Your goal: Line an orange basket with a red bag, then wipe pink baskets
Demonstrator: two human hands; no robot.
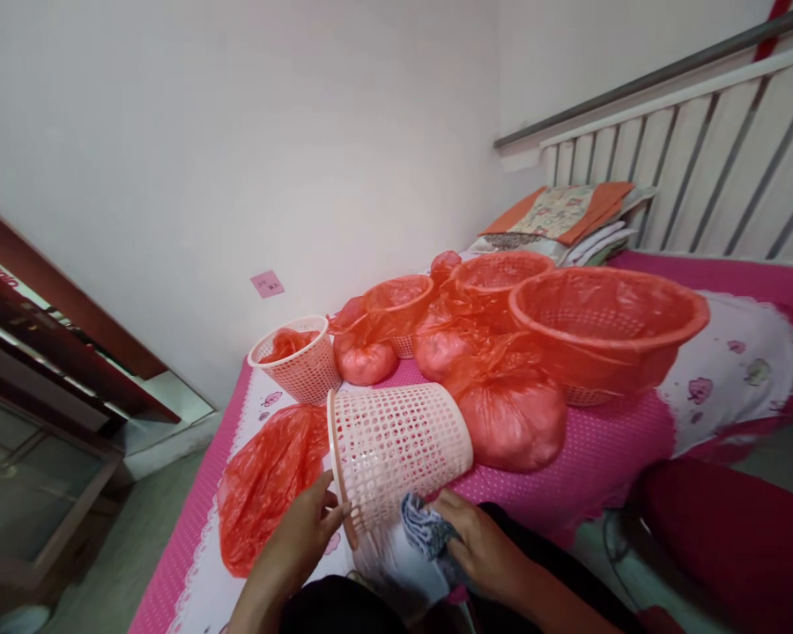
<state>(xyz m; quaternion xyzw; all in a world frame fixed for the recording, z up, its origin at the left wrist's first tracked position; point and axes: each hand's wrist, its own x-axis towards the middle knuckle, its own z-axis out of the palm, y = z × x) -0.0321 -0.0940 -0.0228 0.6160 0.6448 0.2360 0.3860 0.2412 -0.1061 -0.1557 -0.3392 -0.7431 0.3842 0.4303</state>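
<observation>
A white perforated plastic wastebasket (pixel 403 436) lies on its side on the pink bedspread in front of me. My left hand (pixel 314 519) grips its rim, thumb and fingers on either side of the edge. Just below the basket's wall, my right hand (pixel 479 537) is closed around a bunched grey-blue cloth (pixel 426 526). To the left lies a crumpled red plastic bag (pixel 270 484), beside the basket's open end. A knotted, filled red bag (pixel 515 418) rests against the basket's base end.
Behind stand a white basket (pixel 304 365) with red plastic inside and red-lined baskets (pixel 400 295), (pixel 502 269), (pixel 608 308). Filled red bags (pixel 366 357) sit between them. Folded fabric (pixel 561 216) is stacked near the radiator (pixel 693 167). A dark red seat (pixel 727 537) is at right.
</observation>
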